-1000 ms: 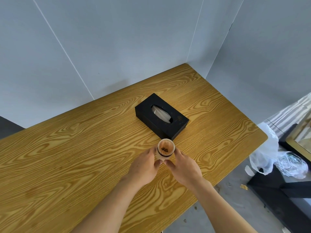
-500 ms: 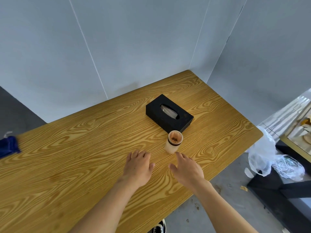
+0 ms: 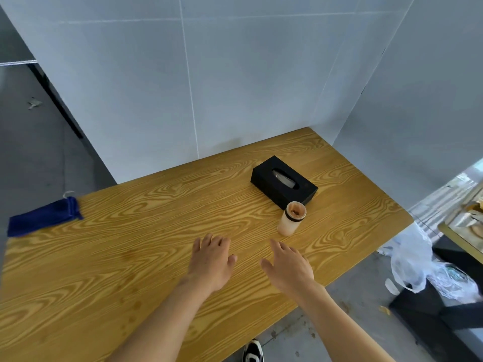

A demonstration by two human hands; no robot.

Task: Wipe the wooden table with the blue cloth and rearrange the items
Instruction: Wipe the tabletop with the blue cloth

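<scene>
Two bare forearms reach over the wooden surface (image 3: 130, 270); the left hand (image 3: 210, 262) and right hand (image 3: 290, 267) hover palm-down, fingers spread and holding nothing, near the jar (image 3: 291, 218) beside the black tissue box (image 3: 283, 182). Blue cloth (image 3: 43, 216) lies at the far left edge

The wooden table (image 3: 130, 257) runs out of the picture at the left and bottom edges, so its near left corner is not seen. Both forearms are cut off by the bottom edge. A shoe (image 3: 253, 353) under the table edge shows only its toe. The tissue (image 3: 283, 176) inside the black box (image 3: 283, 184) is mostly hidden by the slot. What sits in the jar (image 3: 291, 218) is too small to tell. The furniture (image 3: 467, 226) at the right edge is cut off and blurred.
</scene>
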